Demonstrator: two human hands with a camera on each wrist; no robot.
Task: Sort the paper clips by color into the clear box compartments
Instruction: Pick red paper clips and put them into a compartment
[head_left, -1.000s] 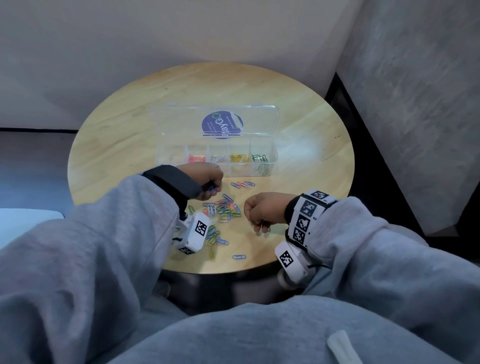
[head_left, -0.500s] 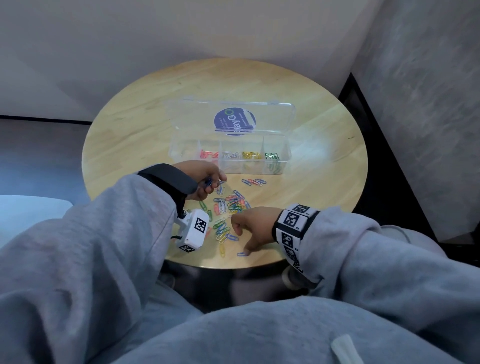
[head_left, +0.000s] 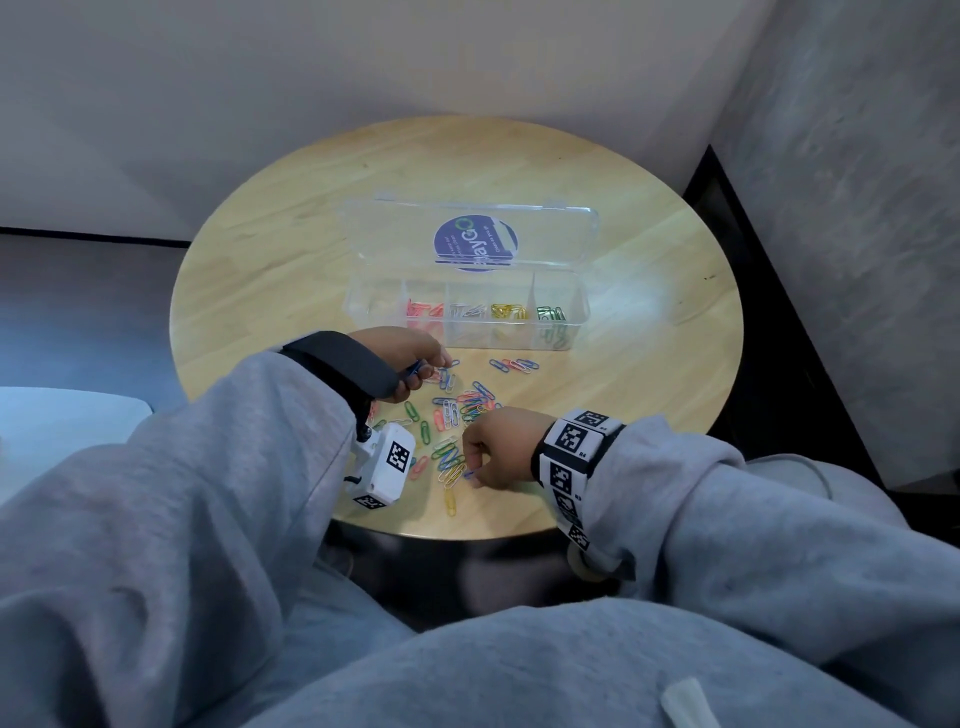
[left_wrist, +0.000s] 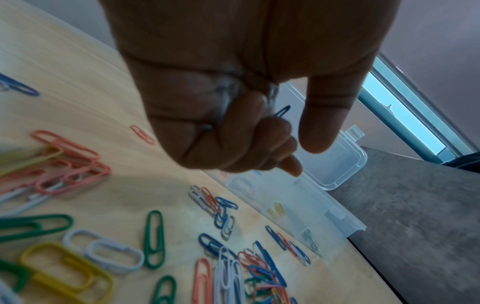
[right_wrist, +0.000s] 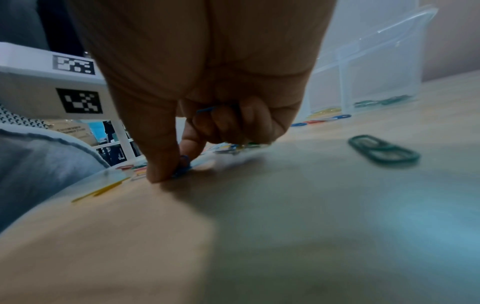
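A clear box (head_left: 467, 332) with its lid folded back stands mid-table; its compartments hold pink, white, yellow and green clips. Loose mixed-colour paper clips (head_left: 457, 415) lie scattered in front of it. My left hand (head_left: 410, 364) hovers left of the pile, fingers curled round blue clips (left_wrist: 281, 112), thumb sticking out. My right hand (head_left: 488, 457) is down at the near edge of the pile, thumb and forefinger pinching a blue clip (right_wrist: 183, 166) against the tabletop; another blue clip (right_wrist: 205, 110) is tucked under its curled fingers.
The round wooden table (head_left: 649, 364) sits in a corner between a pale wall and a grey wall. A small group of blue and red clips (head_left: 514, 365) lies apart, just before the box. A lone yellow clip (head_left: 450, 501) lies near the front edge.
My right hand has slid left and down to the near side of the pile and pinched a blue clip. The left hand stays beside the pile, still holding blue clips.
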